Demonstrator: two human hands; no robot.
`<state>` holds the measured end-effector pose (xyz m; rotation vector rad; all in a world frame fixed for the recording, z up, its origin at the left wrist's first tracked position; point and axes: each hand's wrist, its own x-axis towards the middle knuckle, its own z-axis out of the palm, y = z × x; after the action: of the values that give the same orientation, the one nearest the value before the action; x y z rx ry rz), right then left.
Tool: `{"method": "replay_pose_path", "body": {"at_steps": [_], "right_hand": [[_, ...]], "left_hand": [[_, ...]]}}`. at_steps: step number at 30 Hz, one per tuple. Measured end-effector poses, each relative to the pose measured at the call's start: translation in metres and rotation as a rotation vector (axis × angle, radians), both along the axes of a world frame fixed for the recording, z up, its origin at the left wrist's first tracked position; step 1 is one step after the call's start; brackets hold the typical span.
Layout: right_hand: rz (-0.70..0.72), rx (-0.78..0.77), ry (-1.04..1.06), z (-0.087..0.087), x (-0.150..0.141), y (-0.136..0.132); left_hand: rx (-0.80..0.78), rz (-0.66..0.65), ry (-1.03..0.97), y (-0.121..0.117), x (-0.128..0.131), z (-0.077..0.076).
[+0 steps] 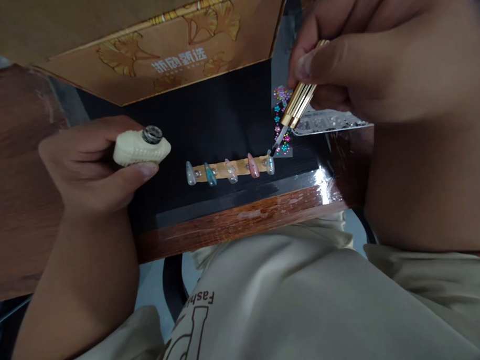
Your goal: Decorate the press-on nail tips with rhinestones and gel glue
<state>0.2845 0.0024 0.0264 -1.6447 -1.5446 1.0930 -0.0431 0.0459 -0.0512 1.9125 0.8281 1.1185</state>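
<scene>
Head view: my right grip (350,66) is curled firmly round the gold cap (299,104), brush (280,138) down at the end nail (270,166), contact unclear; my left grip (100,166) clasps the uncapped bottle (138,148)! Four more nails (253,166) line the strip (221,171) on the black mat (174,114), gems (277,118) just beyond, table (226,222) beneath.

Can see a brown box (160,38), printed with golden leaves and pale characters, at the upper left of the frame. Can also make out a black mat (222,110) mid-frame, a glossy wooden table (17,182) at far left, and a pale lettered shirt (283,294) at bottom center.
</scene>
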Motion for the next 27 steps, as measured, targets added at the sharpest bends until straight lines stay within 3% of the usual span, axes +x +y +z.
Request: {"method": "replay_pose_path", "body": {"at_steps": [11,27], "right_hand": [[0.071,0.031,-0.066,-0.0023,-0.003,-0.0004],[0.039,0.03,-0.05,0.0012,-0.0006,0.0009]], "left_hand": [[0.006,-0.063,-0.02,0.0018,0.0023,0.0031],[0.044,-0.088,-0.019,0.0055,-0.0024,-0.0038]]}}
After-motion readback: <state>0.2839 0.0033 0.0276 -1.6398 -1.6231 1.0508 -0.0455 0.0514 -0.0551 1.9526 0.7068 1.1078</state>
